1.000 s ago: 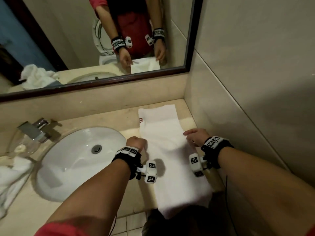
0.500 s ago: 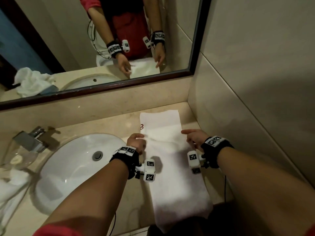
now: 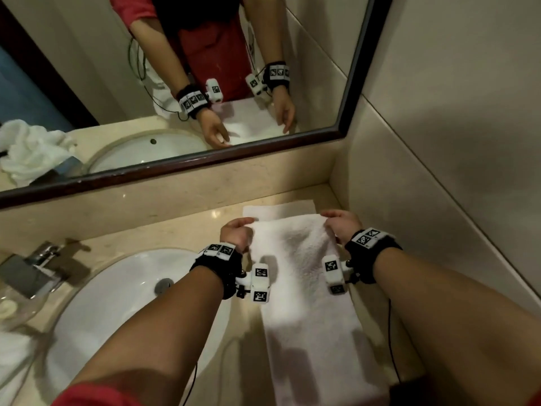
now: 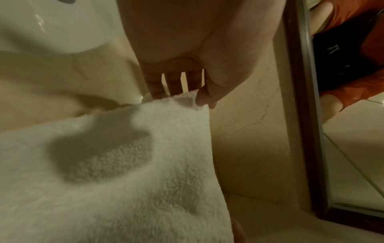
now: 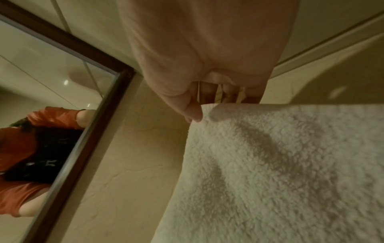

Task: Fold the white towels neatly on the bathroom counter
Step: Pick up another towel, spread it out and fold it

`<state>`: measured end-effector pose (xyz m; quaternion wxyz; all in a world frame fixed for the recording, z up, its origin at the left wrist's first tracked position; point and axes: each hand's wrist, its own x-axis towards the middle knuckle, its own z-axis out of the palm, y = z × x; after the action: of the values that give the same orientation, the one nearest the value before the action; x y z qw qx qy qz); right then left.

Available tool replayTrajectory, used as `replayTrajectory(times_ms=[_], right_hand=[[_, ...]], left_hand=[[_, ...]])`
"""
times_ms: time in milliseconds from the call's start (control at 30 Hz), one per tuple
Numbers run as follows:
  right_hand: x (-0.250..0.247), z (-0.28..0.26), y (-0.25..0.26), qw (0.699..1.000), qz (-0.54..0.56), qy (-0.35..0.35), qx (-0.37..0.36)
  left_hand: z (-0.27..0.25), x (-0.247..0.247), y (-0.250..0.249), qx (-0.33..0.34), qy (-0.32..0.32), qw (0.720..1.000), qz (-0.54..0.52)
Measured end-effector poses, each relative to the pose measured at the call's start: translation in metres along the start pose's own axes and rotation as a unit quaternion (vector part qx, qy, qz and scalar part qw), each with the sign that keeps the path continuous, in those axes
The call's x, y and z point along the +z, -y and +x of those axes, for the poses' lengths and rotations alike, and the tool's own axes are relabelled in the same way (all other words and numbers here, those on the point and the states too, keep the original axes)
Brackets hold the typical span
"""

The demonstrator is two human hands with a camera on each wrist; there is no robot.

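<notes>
Crumpled white towel (image 3: 11, 356) at the counter's left edge, partly out of frame. Chrome faucet (image 3: 29, 271) at the back left, behind the white oval sink (image 3: 96, 312) set into the beige marble counter (image 3: 181, 227). Right of the sink, a long white terry towel (image 3: 304, 317) runs from the back right corner to the front edge and hangs over it. Left hand (image 3: 236, 233) pinches the towel's lifted left corner, thumb (image 4: 207, 97) over fingers (image 4: 158, 85). Right hand (image 3: 341, 222) pinches the lifted right corner the same way, thumb (image 5: 192, 110) on top. Held edge is raised above a flat towel layer at the back. Dark-framed mirror (image 3: 355, 65) along the back wall; tiled wall (image 3: 453, 127) on the right.
</notes>
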<state>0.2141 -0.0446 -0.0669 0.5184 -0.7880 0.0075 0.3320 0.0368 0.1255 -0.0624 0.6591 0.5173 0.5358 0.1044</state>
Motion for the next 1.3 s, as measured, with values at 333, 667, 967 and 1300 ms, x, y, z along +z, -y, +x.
replayTrajectory(times_ms=[333, 667, 967, 1300], right_hand=[[0.025, 0.039, -0.006, 0.99, -0.132, 0.048, 0.017], [0.042, 0.058, -0.001, 0.988, -0.147, 0.053, -0.001], [0.052, 0.041, 0.005, 0.981, -0.17, 0.08, -0.038], [0.004, -0.008, -0.021, 0.989, -0.144, 0.033, -0.029]], left_hand=[[0.059, 0.009, 0.007, 0.024, -0.012, 0.994, 0.108], [0.074, 0.006, 0.007, -0.01, -0.068, 0.956, 0.284], [0.072, -0.007, 0.005, 0.027, -0.101, 0.968, 0.226], [0.034, 0.003, 0.013, 0.052, -0.142, 0.943, 0.297]])
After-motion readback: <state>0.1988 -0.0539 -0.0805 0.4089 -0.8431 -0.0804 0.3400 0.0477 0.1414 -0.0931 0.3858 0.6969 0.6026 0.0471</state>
